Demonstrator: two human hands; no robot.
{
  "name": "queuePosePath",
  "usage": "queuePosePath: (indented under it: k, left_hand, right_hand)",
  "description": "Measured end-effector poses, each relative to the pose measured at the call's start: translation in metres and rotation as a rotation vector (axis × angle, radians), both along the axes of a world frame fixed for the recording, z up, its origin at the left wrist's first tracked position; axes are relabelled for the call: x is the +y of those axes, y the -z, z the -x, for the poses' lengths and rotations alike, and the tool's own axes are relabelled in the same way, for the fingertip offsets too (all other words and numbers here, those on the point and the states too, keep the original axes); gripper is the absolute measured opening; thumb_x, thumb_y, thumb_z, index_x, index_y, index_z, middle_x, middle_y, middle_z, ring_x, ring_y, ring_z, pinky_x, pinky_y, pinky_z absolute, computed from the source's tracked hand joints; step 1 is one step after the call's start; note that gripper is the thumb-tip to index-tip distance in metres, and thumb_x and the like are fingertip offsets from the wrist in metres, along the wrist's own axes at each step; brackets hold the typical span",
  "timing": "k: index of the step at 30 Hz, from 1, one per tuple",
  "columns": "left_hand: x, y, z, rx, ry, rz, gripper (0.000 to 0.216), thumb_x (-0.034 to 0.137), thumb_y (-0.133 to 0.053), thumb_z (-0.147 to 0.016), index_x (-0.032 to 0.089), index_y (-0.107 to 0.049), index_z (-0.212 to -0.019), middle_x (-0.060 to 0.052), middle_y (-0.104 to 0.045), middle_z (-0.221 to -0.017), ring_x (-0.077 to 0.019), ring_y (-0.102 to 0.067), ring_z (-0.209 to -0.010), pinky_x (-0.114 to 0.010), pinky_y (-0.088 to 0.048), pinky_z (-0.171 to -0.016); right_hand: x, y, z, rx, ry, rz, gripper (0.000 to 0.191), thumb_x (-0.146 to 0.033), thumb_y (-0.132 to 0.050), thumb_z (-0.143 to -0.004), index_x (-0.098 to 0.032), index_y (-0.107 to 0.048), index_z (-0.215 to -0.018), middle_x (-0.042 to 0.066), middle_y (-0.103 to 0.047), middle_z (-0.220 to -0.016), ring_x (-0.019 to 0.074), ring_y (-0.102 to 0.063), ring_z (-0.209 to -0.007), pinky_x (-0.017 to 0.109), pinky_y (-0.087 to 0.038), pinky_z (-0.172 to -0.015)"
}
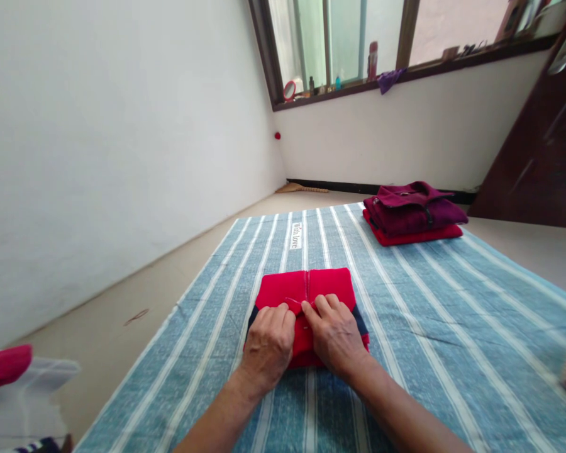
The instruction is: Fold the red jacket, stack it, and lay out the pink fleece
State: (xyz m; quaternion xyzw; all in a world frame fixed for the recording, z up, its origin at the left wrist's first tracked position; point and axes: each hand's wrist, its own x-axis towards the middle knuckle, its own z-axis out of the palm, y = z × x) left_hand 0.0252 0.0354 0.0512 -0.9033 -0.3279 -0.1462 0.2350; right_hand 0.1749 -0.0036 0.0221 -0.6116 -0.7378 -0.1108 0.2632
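Observation:
A folded red jacket (283, 286) with dark navy sides and a zip down its middle lies on the striped cloth (207, 327). My left hand (270, 336) is closed on the left part of its collar, fingers curled under. On the right part of the collar, my right hand (334, 330) is closed too, its thumb and fingertips pinching the edge. The two hands are close together, a small gap between them. The fabric under my palms is partly hidden.
Folded clothes, a maroon jacket (405, 207) over a red garment (419, 238), are stacked at the far right of the cloth. A wall (122, 126) runs along the left. Beyond are a broom (306, 188), a windowsill with small items and a dark door (538, 151).

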Motion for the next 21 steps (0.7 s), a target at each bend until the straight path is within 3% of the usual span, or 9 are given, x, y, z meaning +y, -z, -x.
queuePosePath:
  k: [8, 14, 21]
  left_hand:
    - [0.002, -0.009, -0.006, 0.003, -0.071, 0.126, 0.012, 0.014, -0.048, -0.087, 0.019, -0.057, -0.082, -0.005, -0.061, -0.078, -0.0213, -0.057, -0.072, -0.034, -0.044, -0.069]
    - [0.001, -0.008, -0.014, 0.09, -0.1, 0.065, 0.023, 0.003, -0.044, -0.084, 0.017, -0.057, -0.074, -0.006, -0.059, -0.072, -0.0227, -0.055, -0.066, -0.036, -0.041, -0.064]
    - [0.001, 0.0, -0.008, 0.059, -0.069, -0.006, 0.021, 0.006, -0.044, -0.086, 0.017, -0.058, -0.075, -0.006, -0.058, -0.072, -0.0228, -0.053, -0.065, -0.036, -0.041, -0.063]
  right_hand:
    - [0.0, -0.002, 0.0, 0.001, 0.008, -0.022, 0.023, -0.019, -0.053, -0.09, -0.018, -0.061, -0.112, 0.008, -0.056, -0.09, 0.0227, -0.045, -0.083, 0.035, -0.039, -0.068]
    - [0.0, -0.002, 0.0, 0.006, 0.006, -0.01, 0.022, -0.02, -0.055, -0.09, -0.019, -0.061, -0.112, 0.007, -0.056, -0.088, 0.0227, -0.045, -0.082, 0.035, -0.038, -0.068]
    - [0.0, -0.001, -0.001, 0.01, 0.007, -0.023, 0.025, -0.019, -0.055, -0.09, -0.019, -0.06, -0.114, 0.007, -0.056, -0.089, 0.0227, -0.044, -0.083, 0.035, -0.038, -0.068]
